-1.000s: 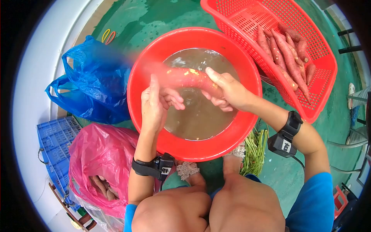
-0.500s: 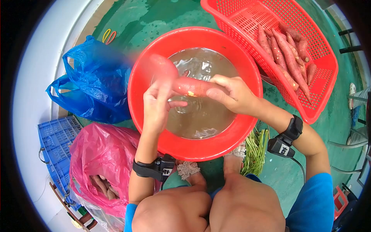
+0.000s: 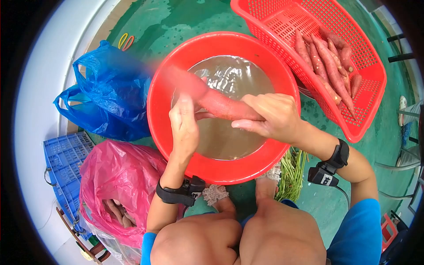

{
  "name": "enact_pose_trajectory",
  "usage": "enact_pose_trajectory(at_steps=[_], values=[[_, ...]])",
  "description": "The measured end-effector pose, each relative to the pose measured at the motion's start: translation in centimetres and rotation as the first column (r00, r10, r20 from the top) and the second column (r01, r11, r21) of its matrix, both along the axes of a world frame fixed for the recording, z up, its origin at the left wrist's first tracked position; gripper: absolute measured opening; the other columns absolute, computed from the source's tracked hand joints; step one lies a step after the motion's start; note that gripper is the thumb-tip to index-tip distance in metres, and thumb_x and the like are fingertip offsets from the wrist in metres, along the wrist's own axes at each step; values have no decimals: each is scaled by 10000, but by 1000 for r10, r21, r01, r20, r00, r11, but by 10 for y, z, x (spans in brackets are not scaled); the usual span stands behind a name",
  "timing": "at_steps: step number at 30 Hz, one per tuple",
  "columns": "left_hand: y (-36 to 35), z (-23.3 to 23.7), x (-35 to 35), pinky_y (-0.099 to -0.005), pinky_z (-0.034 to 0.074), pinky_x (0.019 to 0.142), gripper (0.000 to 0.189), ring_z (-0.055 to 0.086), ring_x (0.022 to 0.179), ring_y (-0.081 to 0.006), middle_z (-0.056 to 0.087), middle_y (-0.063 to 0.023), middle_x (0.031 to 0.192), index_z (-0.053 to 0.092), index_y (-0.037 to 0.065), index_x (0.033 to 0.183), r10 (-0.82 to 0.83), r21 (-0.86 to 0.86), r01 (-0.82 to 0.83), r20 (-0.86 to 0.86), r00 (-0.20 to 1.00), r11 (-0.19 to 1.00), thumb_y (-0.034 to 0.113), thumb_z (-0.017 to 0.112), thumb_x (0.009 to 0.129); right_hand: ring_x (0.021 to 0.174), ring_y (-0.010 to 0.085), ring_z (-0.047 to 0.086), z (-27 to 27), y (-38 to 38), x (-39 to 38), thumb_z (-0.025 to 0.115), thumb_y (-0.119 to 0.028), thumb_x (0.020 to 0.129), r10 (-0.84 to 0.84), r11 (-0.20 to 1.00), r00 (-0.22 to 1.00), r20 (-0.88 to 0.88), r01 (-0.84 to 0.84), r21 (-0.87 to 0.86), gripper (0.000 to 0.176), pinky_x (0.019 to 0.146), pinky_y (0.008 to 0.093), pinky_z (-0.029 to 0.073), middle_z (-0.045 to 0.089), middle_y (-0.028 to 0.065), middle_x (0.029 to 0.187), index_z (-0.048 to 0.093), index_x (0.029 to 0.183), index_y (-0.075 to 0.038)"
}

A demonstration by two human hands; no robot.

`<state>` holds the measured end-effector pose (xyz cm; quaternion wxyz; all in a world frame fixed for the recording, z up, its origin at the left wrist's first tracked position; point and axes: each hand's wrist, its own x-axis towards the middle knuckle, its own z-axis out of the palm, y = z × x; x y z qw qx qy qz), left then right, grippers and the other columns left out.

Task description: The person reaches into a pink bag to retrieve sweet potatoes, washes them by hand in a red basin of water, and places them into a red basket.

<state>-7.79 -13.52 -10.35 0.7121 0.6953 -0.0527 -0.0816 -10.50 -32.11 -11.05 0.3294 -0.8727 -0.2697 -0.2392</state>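
A long red-skinned sweet potato (image 3: 225,106) is held in both hands above a red plastic basin (image 3: 229,173) of murky water (image 3: 236,145). My right hand (image 3: 276,114) is closed around its right end, thumb along the near side. My left hand (image 3: 184,121) is closed at its middle-left part, with some fingers hidden beneath it. The sweet potato slants, its left end towards the upper left, where it is blurred. To the upper right, a red slotted basket (image 3: 282,22) bears several sweet potatoes (image 3: 329,62).
On the left stand a blue plastic bag (image 3: 112,97), a pink bag (image 3: 119,163) with tubers inside and a blue crate (image 3: 68,154). Green stalks (image 3: 292,174) lie by my foot. Two rubber bands (image 3: 125,42) rest on the wet green floor.
The sweet potato has tilted, its right end now lower, and its pale patch no longer shows. My right hand has moved slightly down and right; my left hand has shifted a little right.
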Motion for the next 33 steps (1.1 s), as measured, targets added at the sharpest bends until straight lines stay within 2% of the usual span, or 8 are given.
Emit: enact_pose_trajectory(at_steps=[15, 18, 20, 23, 27, 29, 31, 33], values=[[-1, -10, 2, -411, 428, 851, 471, 497, 1037, -286, 503, -170, 1064, 282, 7, 1249, -190, -401, 37, -347, 918, 915, 201, 406, 838, 556, 248, 564, -9, 17, -7, 616, -370, 724, -63, 997, 975, -211, 72, 33, 354, 479, 348, 442, 543, 73, 635, 552, 840, -41], [0, -29, 5, -409, 410, 857, 379, 501, 968, -257, 488, -130, 999, 341, 43, 1176, -96, -432, -196, -565, 819, 880, 218, 431, 852, 743, 327, 566, -16, 29, -3, 548, -366, 792, 40, 986, 785, -619, 71, 153, 368, 642, 371, 450, 588, 169, 839, 573, 869, -6], [20, -63, 15, -415, 426, 785, 286, 495, 848, -225, 447, -95, 914, 382, 38, 1069, 28, -237, -414, -841, 540, 879, 240, 434, 874, 855, 335, 557, -33, 26, 22, 452, -370, 836, 136, 988, 298, -945, 29, 151, 412, 740, 385, 439, 573, 192, 962, 572, 939, 11], [37, -98, 21, -442, 405, 793, 250, 463, 818, -213, 437, -90, 876, 381, 48, 1052, 89, -71, -504, -954, 286, 861, 194, 442, 859, 934, 312, 554, -85, 15, 57, 436, -342, 829, -217, 976, 110, -970, -2, -218, 421, 763, 378, 451, 559, 193, 1029, 554, 1035, 6], [36, -121, 15, -493, 376, 843, 320, 466, 922, -273, 434, -134, 1022, 360, 31, 1106, 90, -20, -432, -968, 233, 902, 133, 463, 821, 1012, 295, 516, -159, 11, 97, 454, -273, 823, -388, 889, 24, -921, -253, -381, 415, 739, 381, 466, 512, 206, 1108, 495, 1108, 27], [27, -120, 16, -501, 365, 860, 346, 455, 969, -292, 430, -146, 1064, 352, 25, 1126, 80, -16, -426, -975, 208, 904, 132, 466, 817, 1032, 278, 497, -95, 31, 77, 459, -209, 826, 40, 924, -253, -967, 378, -60, 381, 709, 384, 475, 502, 169, 1132, 473, 1131, 19], [24, -121, 14, -527, 335, 897, 409, 426, 1073, -344, 417, -169, 1153, 335, 15, 1170, 25, -75, -389, -969, 246, 918, 130, 481, 805, 931, 237, 525, -98, 51, 76, 445, -155, 837, 445, 868, -394, -804, 412, 278, 301, 662, 370, 476, 531, 137, 1022, 510, 1084, 4], [26, -124, 15, -533, 340, 896, 413, 435, 1063, -347, 418, -172, 1146, 332, 7, 1168, -91, -205, -354, -945, 313, 913, 124, 482, 802, 860, 211, 542, -84, 61, 73, 497, -141, 785, 326, 945, -220, -919, 65, 320, 285, 714, 335, 462, 536, 136, 998, 511, 1032, 0]])
